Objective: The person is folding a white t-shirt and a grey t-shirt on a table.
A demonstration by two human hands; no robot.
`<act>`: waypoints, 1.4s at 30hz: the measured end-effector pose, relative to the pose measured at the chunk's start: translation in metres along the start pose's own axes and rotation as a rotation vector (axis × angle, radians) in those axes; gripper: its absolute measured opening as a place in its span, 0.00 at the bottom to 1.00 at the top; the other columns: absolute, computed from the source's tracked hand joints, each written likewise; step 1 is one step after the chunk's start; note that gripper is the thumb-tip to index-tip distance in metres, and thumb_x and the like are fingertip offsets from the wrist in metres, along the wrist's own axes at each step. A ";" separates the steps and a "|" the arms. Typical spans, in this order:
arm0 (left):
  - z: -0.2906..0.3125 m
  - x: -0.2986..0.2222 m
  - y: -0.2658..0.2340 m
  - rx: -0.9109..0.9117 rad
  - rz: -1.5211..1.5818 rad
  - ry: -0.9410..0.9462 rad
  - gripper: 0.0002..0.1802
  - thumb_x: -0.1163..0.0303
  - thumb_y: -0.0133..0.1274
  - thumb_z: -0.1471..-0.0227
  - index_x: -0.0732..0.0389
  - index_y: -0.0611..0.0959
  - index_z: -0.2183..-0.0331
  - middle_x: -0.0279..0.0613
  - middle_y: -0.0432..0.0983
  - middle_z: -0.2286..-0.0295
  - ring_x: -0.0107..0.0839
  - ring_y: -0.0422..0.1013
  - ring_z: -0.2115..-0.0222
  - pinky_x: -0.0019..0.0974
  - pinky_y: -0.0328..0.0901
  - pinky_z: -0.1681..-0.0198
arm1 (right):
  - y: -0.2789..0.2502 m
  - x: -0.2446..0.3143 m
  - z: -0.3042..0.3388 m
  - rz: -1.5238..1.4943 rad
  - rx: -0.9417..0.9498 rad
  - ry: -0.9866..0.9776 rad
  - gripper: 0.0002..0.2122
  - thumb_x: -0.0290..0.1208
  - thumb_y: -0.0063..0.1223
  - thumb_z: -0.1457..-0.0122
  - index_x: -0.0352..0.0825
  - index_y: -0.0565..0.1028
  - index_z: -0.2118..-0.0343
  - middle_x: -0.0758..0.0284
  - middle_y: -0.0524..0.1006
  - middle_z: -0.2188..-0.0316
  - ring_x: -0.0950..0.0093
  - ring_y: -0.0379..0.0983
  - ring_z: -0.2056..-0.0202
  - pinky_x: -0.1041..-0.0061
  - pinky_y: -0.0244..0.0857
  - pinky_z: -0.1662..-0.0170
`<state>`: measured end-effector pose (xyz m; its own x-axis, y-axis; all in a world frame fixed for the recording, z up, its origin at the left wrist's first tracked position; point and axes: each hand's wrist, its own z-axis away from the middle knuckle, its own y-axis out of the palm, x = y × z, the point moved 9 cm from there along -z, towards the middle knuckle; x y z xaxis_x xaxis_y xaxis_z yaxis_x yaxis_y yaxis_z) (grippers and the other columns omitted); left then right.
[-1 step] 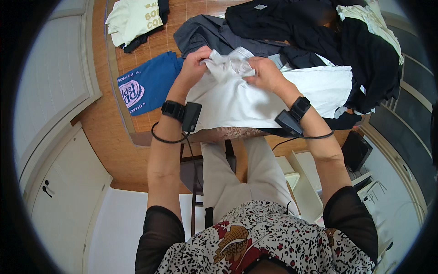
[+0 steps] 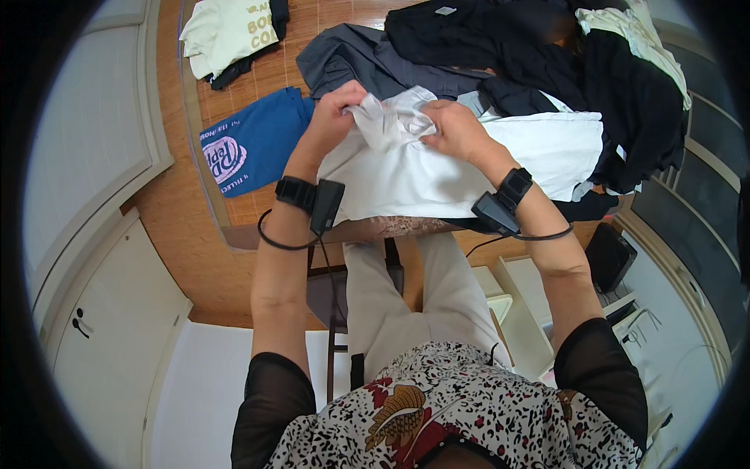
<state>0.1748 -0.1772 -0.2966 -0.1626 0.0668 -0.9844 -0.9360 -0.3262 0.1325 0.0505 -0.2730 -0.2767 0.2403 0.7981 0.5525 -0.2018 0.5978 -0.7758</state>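
Observation:
A white shirt (image 2: 406,180) lies spread at the near edge of the table, one part of it reaching out to the right. Its far part is gathered up into a crumpled bunch between my hands. My left hand (image 2: 337,111) pinches the bunch on its left side, fingers closed on the cloth. On the other side my right hand (image 2: 453,129) grips the same bunch, thumb and fingers pressed together on it. A folded blue garment (image 2: 266,141) with a pale pink print lies left of my left hand. Just beyond both hands is a dark grey garment (image 2: 351,59).
Black clothes (image 2: 500,47) are heaped across the far right of the wooden table (image 2: 305,23). A pale yellow garment (image 2: 633,51) hangs over that heap. At the far left sits a folded cream shirt (image 2: 226,35) on something black. A chair (image 2: 332,297) stands below the table edge.
The crumpled cloth between my hands has shifted slightly, its bunched top changing shape. My left hand has moved a little to the right. Both hands keep their hold.

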 end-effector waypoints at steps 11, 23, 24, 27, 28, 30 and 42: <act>0.026 -0.034 0.012 0.021 -0.130 -0.024 0.26 0.95 0.43 0.66 0.59 0.85 0.68 0.30 0.63 0.77 0.22 0.62 0.73 0.21 0.57 0.68 | 0.007 -0.024 0.013 0.141 0.188 0.269 0.32 0.22 0.58 0.59 0.38 0.64 0.46 0.57 0.68 0.50 0.57 0.70 0.57 0.64 0.62 0.51; 0.017 -0.002 -0.028 -0.099 0.094 -0.286 0.22 0.88 0.44 0.56 0.66 0.78 0.56 0.31 0.75 0.66 0.20 0.69 0.67 0.21 0.63 0.62 | -0.025 -0.033 0.002 -0.184 -0.188 -0.022 0.11 0.27 0.58 0.56 0.31 0.79 0.67 0.56 0.78 0.71 0.64 0.75 0.70 0.72 0.69 0.63; 0.013 0.010 -0.040 -0.151 0.065 -0.348 0.21 0.86 0.44 0.54 0.67 0.78 0.56 0.34 0.75 0.63 0.22 0.70 0.65 0.22 0.64 0.60 | -0.027 -0.059 0.003 -0.283 -0.231 0.185 0.12 0.28 0.58 0.55 0.32 0.79 0.66 0.56 0.78 0.71 0.68 0.76 0.72 0.75 0.68 0.65; -0.006 0.042 -0.061 -0.275 0.056 -0.382 0.17 0.79 0.47 0.52 0.67 0.79 0.58 0.35 0.77 0.66 0.23 0.71 0.67 0.24 0.65 0.62 | -0.014 -0.095 0.002 -0.393 -0.256 0.487 0.13 0.28 0.59 0.53 0.32 0.78 0.62 0.58 0.79 0.71 0.80 0.75 0.74 0.81 0.67 0.69; -0.013 0.051 -0.066 -0.249 -0.184 -0.418 0.15 0.77 0.48 0.52 0.67 0.80 0.59 0.36 0.77 0.68 0.23 0.71 0.70 0.25 0.65 0.65 | -0.019 -0.095 0.002 -0.582 -0.452 0.434 0.14 0.27 0.58 0.53 0.32 0.78 0.61 0.60 0.79 0.70 0.80 0.75 0.74 0.82 0.67 0.69; -0.023 0.070 -0.073 -0.249 -0.400 -0.512 0.13 0.71 0.51 0.51 0.67 0.81 0.63 0.36 0.77 0.74 0.23 0.68 0.76 0.28 0.62 0.72 | -0.024 -0.097 0.010 -0.690 -0.786 0.424 0.13 0.21 0.54 0.54 0.33 0.76 0.62 0.67 0.78 0.71 0.79 0.73 0.76 0.84 0.67 0.68; -0.047 0.069 -0.074 -0.412 -0.102 -0.356 0.11 0.66 0.56 0.49 0.59 0.75 0.78 0.27 0.69 0.81 0.18 0.63 0.80 0.25 0.58 0.76 | 0.000 -0.052 -0.029 -0.362 -0.323 0.323 0.21 0.36 0.64 0.62 0.31 0.77 0.64 0.54 0.73 0.62 0.60 0.72 0.61 0.68 0.66 0.56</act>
<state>0.2480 -0.1930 -0.3797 -0.2396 0.4085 -0.8808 -0.7642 -0.6389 -0.0884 0.0660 -0.3163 -0.3142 0.5276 0.4535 0.7184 0.2351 0.7347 -0.6364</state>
